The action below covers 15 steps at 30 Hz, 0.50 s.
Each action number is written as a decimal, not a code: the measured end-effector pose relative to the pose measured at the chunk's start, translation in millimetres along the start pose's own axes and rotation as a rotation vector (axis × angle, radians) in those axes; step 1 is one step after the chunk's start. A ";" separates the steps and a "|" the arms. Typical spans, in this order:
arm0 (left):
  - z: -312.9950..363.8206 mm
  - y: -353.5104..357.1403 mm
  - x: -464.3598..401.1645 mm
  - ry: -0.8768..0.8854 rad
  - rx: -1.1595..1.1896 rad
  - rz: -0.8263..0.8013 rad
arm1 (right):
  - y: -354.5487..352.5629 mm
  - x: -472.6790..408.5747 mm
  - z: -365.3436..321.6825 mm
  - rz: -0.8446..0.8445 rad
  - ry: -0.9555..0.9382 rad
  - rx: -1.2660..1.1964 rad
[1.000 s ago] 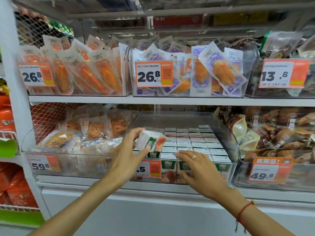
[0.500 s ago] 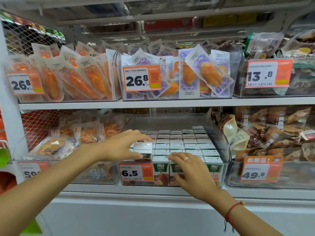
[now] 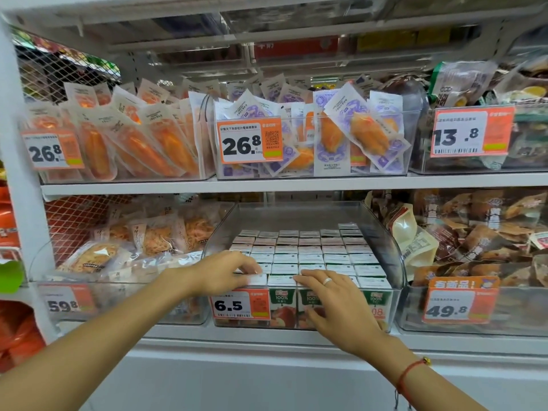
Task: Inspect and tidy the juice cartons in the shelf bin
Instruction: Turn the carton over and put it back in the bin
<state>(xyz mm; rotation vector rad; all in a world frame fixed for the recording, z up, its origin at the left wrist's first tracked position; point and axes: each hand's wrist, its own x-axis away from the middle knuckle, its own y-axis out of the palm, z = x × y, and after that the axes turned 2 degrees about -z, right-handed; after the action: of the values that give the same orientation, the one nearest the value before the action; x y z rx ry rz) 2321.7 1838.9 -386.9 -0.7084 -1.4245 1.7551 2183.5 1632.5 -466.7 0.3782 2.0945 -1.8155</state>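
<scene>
The left hand (image 3: 224, 272) curls its fingers over the top of the near-left carton (image 3: 255, 279), thumb hidden, so whether it truly holds it cannot be told; the right hand (image 3: 332, 304) lies nearly flat, fingers straight, on the tops of the near-row cartons (image 3: 310, 256) just right of it. The cartons stand upright in tight rows filling the near part of a clear bin (image 3: 394, 256) on the lower shelf (image 3: 267, 336), a 6.5 price tag (image 3: 240, 305) on its front.
</scene>
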 end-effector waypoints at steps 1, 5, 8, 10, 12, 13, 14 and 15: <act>-0.1 4.4 -0.1 -0.004 -0.018 0.018 | 0.2 0.2 0.1 -0.002 -0.001 0.002; -2.3 7.1 2.1 -0.026 -0.038 0.049 | -0.6 0.4 -0.2 -0.014 0.008 0.003; -1.8 4.7 0.6 -0.035 -0.048 0.043 | -2.7 -0.5 -1.4 -0.035 0.011 0.004; -1.6 0.9 -2.0 -0.037 -0.082 0.050 | -5.1 -2.0 -2.8 -0.064 0.008 0.010; -2.7 -4.5 -6.7 -0.044 -0.165 0.103 | -8.6 -3.1 -6.4 -0.106 0.012 0.022; -4.0 -6.8 -10.1 -0.042 -0.208 0.129 | -10.1 -3.2 -9.2 -0.127 0.013 0.034; -5.2 -8.6 -14.0 -0.034 -0.252 0.136 | -11.2 -3.2 -12.2 -0.147 0.013 0.049; -6.0 -9.9 -18.4 -0.024 -0.297 0.116 | -11.7 -2.9 -14.6 -0.165 0.014 0.061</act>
<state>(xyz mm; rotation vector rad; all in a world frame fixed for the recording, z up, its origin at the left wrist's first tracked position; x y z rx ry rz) 2338.9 1828.0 -379.3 -0.9447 -1.7123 1.6590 2180.1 1645.3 -453.1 0.2401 2.1401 -1.9779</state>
